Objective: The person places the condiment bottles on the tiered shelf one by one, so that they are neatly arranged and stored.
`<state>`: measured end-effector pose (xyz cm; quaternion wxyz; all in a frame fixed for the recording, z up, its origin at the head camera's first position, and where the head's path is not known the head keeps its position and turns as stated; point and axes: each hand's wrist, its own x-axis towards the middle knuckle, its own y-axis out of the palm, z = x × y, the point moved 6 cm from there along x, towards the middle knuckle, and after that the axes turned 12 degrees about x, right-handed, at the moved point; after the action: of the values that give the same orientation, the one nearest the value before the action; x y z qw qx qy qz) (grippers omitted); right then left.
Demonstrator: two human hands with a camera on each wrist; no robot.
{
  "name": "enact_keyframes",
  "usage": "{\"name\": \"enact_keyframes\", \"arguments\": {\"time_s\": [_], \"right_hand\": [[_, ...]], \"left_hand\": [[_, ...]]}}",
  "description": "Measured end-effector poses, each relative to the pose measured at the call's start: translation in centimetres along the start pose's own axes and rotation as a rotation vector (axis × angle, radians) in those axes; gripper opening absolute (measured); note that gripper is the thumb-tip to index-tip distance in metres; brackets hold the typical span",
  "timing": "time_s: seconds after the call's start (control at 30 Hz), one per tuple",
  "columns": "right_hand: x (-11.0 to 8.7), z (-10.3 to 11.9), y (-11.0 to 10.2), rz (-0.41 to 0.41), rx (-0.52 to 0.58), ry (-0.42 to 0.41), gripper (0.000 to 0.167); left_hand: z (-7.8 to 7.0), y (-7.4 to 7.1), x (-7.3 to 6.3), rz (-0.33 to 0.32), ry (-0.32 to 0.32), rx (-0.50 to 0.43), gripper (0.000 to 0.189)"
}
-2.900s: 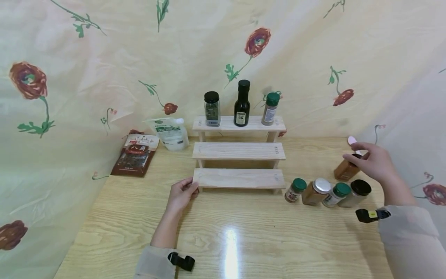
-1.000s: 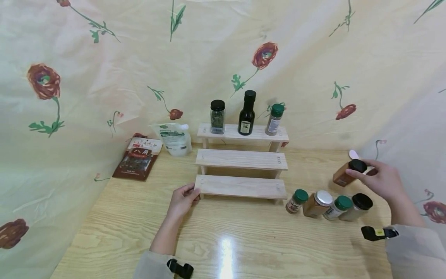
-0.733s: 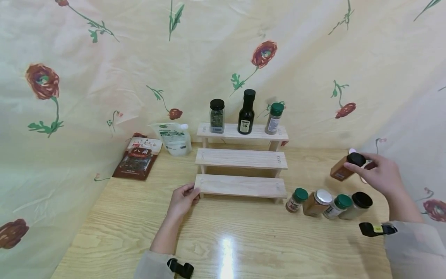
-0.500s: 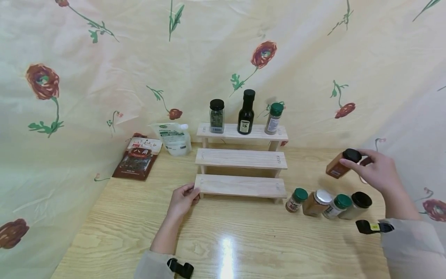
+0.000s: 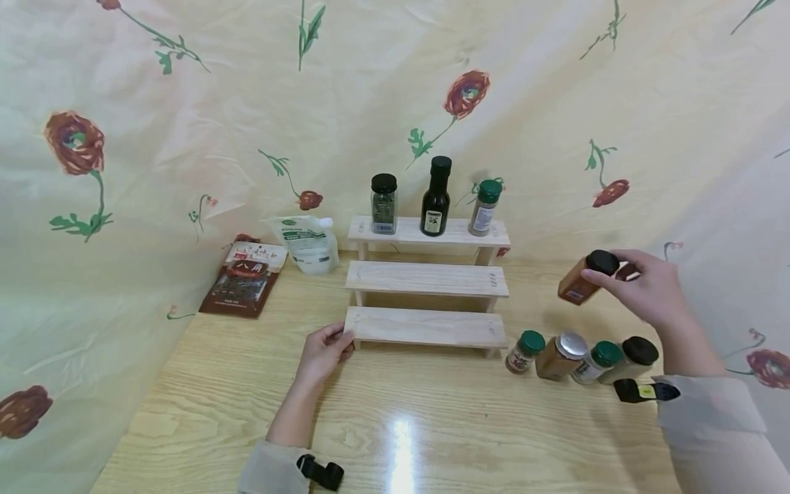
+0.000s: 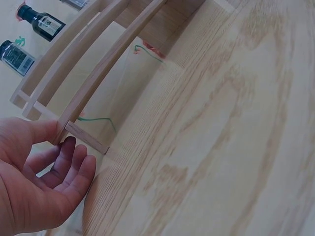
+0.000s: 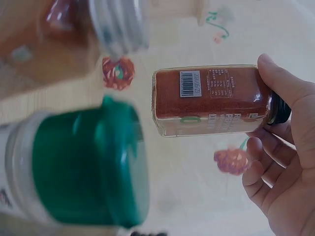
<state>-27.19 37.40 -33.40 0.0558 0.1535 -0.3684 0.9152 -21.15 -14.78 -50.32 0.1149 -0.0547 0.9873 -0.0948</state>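
Note:
My right hand (image 5: 648, 285) grips a square spice jar (image 5: 580, 281) by its neck and black lid. Reddish-brown powder fills the jar, and a barcode label (image 7: 190, 83) shows in the right wrist view. The jar tilts in the air, behind the row of jars on the right. At the left end of a three-tier wooden rack (image 5: 426, 326), my left hand (image 5: 323, 353) pinches the lowest step between thumb and fingers. On the top step stand a black-lidded jar of green herbs (image 5: 384, 206), a dark bottle (image 5: 435, 199) and a green-capped shaker (image 5: 484, 209).
Right of the rack are a green-capped jar (image 5: 524, 351), a silver-lidded jar (image 5: 560, 357), another green-capped jar (image 5: 596, 362) and a black-lidded jar (image 5: 631, 360). A white spouted pouch (image 5: 307, 245) and a brown packet (image 5: 245, 278) lie left. A flowered cloth (image 5: 247, 103) hangs behind.
My right hand has taken hold of the powder jar, lifted it and carried it left toward the rack. My left hand keeps its place on the rack.

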Motion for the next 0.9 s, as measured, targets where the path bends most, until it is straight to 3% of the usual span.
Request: {"name": "enact_keyframes", "arguments": {"time_s": [0.27, 0.9], "right_hand": [[0.4, 2.0, 0.7, -0.009, 0.031, -0.062, 0.045], [1.3, 6.1, 2.9, 0.01, 0.051, -0.133, 0.043]], "left_hand": [[-0.2, -0.1, -0.3, 0.011, -0.005, 0.014, 0.04], [-0.1, 0.0, 0.0, -0.005, -0.017, 0.006, 0.036]]}}
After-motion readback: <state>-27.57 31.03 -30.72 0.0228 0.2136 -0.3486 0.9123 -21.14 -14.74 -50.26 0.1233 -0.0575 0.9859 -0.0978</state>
